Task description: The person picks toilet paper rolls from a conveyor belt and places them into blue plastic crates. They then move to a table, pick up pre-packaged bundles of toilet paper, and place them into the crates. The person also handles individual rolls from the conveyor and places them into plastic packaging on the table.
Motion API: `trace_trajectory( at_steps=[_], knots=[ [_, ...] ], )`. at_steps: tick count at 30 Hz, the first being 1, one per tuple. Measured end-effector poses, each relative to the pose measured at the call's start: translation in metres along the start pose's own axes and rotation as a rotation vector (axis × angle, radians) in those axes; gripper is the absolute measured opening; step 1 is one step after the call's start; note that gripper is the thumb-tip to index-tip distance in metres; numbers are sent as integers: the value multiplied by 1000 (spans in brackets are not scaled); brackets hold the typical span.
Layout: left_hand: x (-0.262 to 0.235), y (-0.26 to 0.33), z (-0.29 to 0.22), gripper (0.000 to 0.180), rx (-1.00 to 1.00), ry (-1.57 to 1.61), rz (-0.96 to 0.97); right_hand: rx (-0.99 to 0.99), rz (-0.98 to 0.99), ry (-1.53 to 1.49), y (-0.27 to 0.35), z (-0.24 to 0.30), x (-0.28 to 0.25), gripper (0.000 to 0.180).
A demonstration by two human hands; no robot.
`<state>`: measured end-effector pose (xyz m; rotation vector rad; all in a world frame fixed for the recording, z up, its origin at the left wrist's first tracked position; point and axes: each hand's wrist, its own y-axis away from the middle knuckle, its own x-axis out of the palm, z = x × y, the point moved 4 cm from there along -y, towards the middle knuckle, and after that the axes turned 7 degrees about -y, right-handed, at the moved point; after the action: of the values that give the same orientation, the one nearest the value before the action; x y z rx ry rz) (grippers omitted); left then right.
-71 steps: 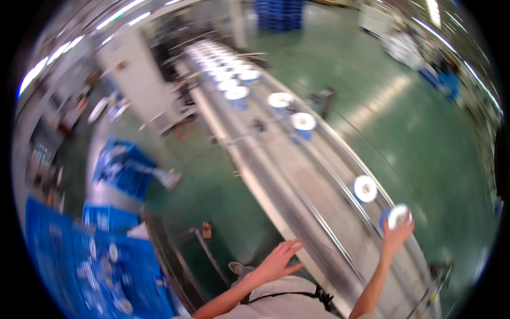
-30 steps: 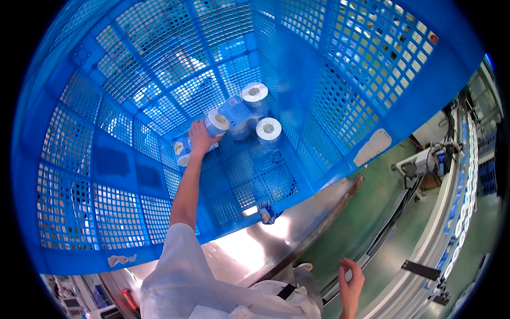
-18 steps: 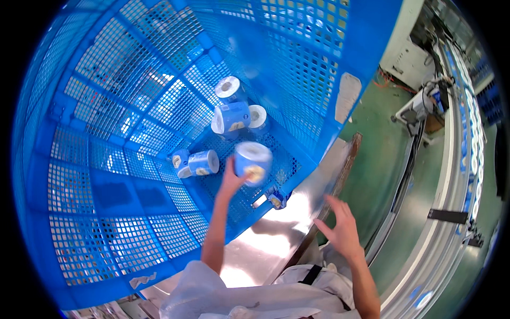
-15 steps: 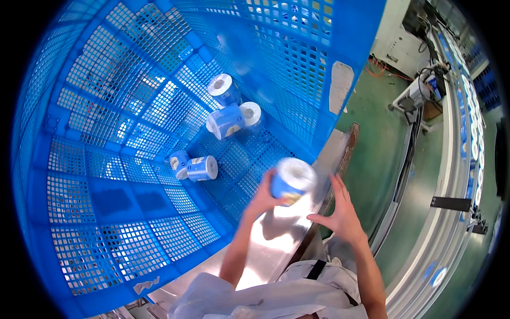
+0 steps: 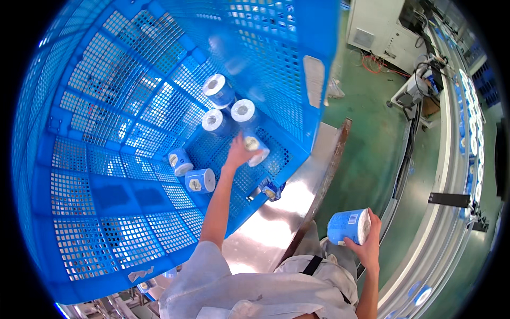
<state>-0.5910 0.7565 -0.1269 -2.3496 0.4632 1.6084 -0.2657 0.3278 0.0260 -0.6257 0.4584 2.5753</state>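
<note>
My left hand [image 5: 239, 153] reaches into a large blue plastic mesh crate [image 5: 130, 199], its fingers on a blue-wrapped toilet paper roll [image 5: 256, 150]. The roll is tilted, and the hand covers part of it. Several more wrapped rolls lie in the crate: three near its far wall, among them a roll [image 5: 215, 85] standing on end, and two at the left, one a roll [image 5: 197, 181] on its side. Outside the crate, at the lower right, my right hand [image 5: 370, 242] grips another blue-and-white toilet paper roll [image 5: 342, 227] by its end.
Beneath the crate's edge a shiny metal surface [image 5: 273, 228] runs toward me. A conveyor [image 5: 443, 175] curves along the right, carrying rows of rolls. White machinery [image 5: 374, 32], red cables [image 5: 373, 63] and green floor [image 5: 361, 143] lie beyond. Crumpled blue packaging [image 5: 272, 189] sits by the crate's lower rim.
My left hand has moved forward and left into the crate with a roll. My right hand, empty and spread before, has moved right and down and now grips a roll.
</note>
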Motion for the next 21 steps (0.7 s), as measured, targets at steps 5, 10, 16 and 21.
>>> trace_trajectory(
  at_steps=[5, 10, 16, 21],
  knots=[
    [27, 2, 5, 138, -246, 169, 68, 7, -26, -76, 14, 0, -19, 108],
    [21, 63, -82, 134, 59, -140, 104, -9, -84, -130, 33, 0, -47, 107],
    [47, 61, -123, 121, 352, -240, 54, 1, -317, -134, 100, -26, -123, 106],
    [51, 67, -33, 94, -53, 411, 0, 56, -807, 6, 189, -85, -233, 106]
  ],
)
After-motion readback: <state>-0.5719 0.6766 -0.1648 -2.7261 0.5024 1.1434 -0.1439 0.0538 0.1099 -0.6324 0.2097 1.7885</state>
